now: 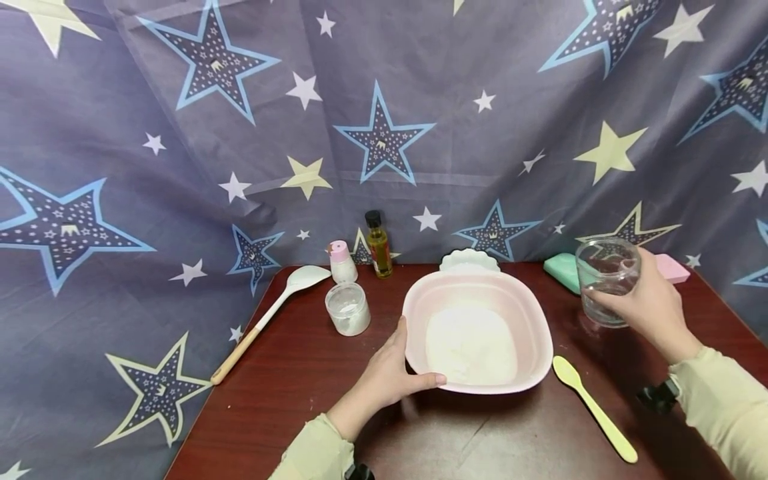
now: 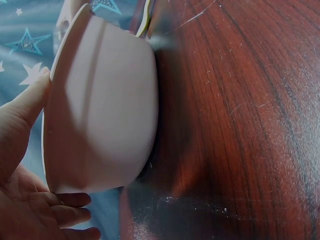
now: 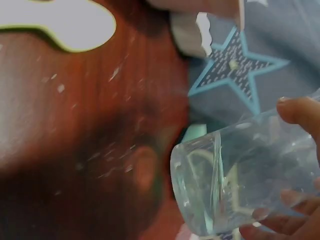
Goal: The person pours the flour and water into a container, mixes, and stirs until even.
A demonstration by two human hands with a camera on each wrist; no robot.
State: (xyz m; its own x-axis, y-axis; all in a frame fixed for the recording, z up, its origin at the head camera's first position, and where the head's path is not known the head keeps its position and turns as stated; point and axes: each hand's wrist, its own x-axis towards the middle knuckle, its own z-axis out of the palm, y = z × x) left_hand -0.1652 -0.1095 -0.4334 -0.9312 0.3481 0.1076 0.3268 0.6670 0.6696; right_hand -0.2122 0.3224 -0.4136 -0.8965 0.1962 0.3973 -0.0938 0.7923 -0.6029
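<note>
A pale pink bowl (image 1: 418, 303) with white powder (image 1: 471, 343) in it sits on the table in front of me. My left hand (image 1: 384, 373) holds its near left corner, thumb on the front rim and fingers against the left side. In the left wrist view the thumb (image 2: 35, 97) lies on the rim, and the other fingertips reach past the bowl's wall (image 2: 107, 110). To the right, my right hand (image 1: 651, 303) grips a clear cup (image 1: 606, 267). The right wrist view shows the cup (image 3: 240, 175) a little above the table, with clear liquid in its bottom part.
A yellow spoon (image 1: 594, 407) lies right of the bowl. At left are a white spoon-shaped utensil (image 1: 270, 310) with a wooden handle, a jar (image 1: 348, 310) of white powder, a pink-topped shaker (image 1: 342, 261) and an oil bottle (image 1: 379, 247). Green (image 1: 563, 272) and pink (image 1: 672, 268) objects stand behind the cup.
</note>
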